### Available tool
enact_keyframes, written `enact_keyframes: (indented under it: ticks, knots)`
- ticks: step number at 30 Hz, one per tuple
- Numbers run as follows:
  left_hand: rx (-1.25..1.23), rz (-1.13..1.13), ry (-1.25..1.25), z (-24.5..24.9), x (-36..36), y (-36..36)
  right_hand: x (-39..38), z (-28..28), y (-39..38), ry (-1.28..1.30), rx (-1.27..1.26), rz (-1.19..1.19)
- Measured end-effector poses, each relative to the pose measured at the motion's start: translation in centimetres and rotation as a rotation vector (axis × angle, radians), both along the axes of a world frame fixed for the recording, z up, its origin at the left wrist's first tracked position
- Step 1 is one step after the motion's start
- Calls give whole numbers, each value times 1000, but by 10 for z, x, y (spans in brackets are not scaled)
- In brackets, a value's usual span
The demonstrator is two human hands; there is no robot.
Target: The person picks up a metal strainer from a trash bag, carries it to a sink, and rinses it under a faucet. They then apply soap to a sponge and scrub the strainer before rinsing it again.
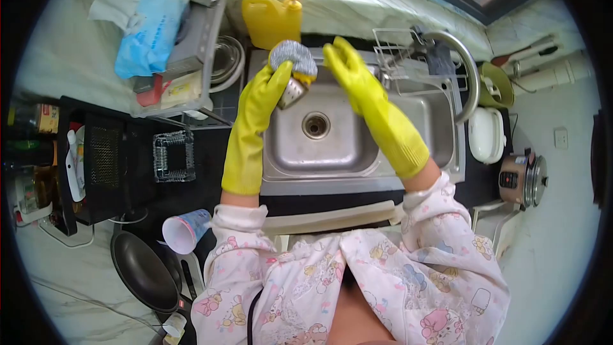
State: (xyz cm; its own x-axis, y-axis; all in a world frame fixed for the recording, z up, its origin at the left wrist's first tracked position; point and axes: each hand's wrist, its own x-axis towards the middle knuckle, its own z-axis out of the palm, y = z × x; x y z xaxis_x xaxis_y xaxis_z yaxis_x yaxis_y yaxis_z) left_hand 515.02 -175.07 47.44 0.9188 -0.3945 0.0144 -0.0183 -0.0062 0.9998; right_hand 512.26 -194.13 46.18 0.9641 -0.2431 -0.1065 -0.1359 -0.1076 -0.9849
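Both hands wear yellow rubber gloves and are raised over the near part of the sink. My left hand is closed round a silver scouring sponge with a yellow edge, the thumb pressed on its side. Just below the sponge, against the same hand, shows a small shiny metallic cylinder with dark marks; its upper end is hidden. My right hand is held apart from these, to their right, fingers stretched out with nothing in them. The drain lies below, between the two hands.
A yellow jug stands behind the sink. To the right are a wire rack, a curved faucet and a rice cooker. On the left are a glass ashtray-like dish, a paper cup and a frying pan.
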Motion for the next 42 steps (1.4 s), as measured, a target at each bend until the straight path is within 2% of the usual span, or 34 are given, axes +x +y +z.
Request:
enact_keyframes:
  ticks: [1, 3, 4, 5, 7, 8, 9, 11, 12, 13, 15, 16, 17, 19, 20, 21, 23, 24, 25, 27, 28, 29, 31, 33, 34, 35, 37, 38, 41, 42]
  knots:
    - [-90, -64, 126, -2, -18, -7, -33, -54, -35, -184, -205, 245]
    - [-258, -185, 405, -9, -53, -22, -65, -37, -29, 482, 888, 50]
    - [-234, -235, 477, -10, -70, -36, -82, -26, -33, 464, 1184, 21]
    - [-187, -301, 475, -26, -80, -56, -96, -28, -42, 362, 1164, -32]
    - [-150, -224, 480, -34, -111, -96, -113, -52, -79, 313, 1059, -54]
    - [-143, -229, 631, -21, -126, -117, -128, -42, -95, 205, 999, -53]
    - [-133, -248, 634, -16, -141, -135, -144, -37, -115, 195, 1005, -72]
    - [-147, -221, 723, -10, -165, -169, -171, -32, -159, 102, 778, -256]
    - [-252, -243, 801, -62, -171, -195, -182, -32, -181, 91, 781, -260]
    - [-243, -245, 808, -64, -179, -210, -190, -34, -197, 60, 650, -344]
    - [-268, -89, 849, -67, -200, -242, -208, -42, -227, 9, 389, -507]
    - [-310, -59, 940, -81, -203, -262, -211, -66, -241, -54, 182, -467]
    - [-291, -59, 947, -95, -208, -279, -217, -61, -239, -140, 215, -392]
    - [-658, 60, 1159, -117, -218, -311, -227, -89, -242, -113, 328, -340]
    - [-703, 148, 1191, -115, -219, -322, -232, -87, -243, -76, 379, -336]
    - [-690, 158, 1186, -113, -218, -329, -236, -84, -247, -75, 395, -334]
    - [-602, 233, 1199, -99, -218, -340, -243, -75, -257, -33, 705, -467]
    - [-634, 293, 1154, -74, -228, -342, -245, -72, -264, -43, 680, -437]
    - [-627, 305, 1149, -71, -232, -339, -246, -68, -268, -38, 692, -431]
    - [-367, -25, 848, -68, -232, -338, -246, -62, -279, -46, 700, -396]
    - [-318, -9, 726, -69, -236, -342, -245, -65, -281, -53, 707, -390]
    - [-316, -6, 717, -67, -239, -344, -242, -65, -284, -113, 645, -380]
    - [-132, 46, 487, -64, -243, -343, -240, -64, -285, -181, 588, -361]
    - [-160, 25, 428, -65, -238, -342, -242, -44, -285, -263, 425, -202]
    - [-207, 7, 427, -65, -237, -343, -239, -53, -287, -432, 83, -142]
    - [-254, -12, 427, -64, -236, -345, -241, -48, -287, -428, 87, -141]
    - [-274, 9, 460, -62, -239, -349, -246, -30, -288, -404, 151, -108]
    - [-296, 25, 490, -62, -241, -350, -245, -23, -293, -197, 498, -122]
    - [-366, 52, 406, -69, -241, -350, -225, -38, -299, -129, 654, -214]
    - [-317, 85, 407, -71, -237, -349, -225, -41, -299, -69, 705, -202]
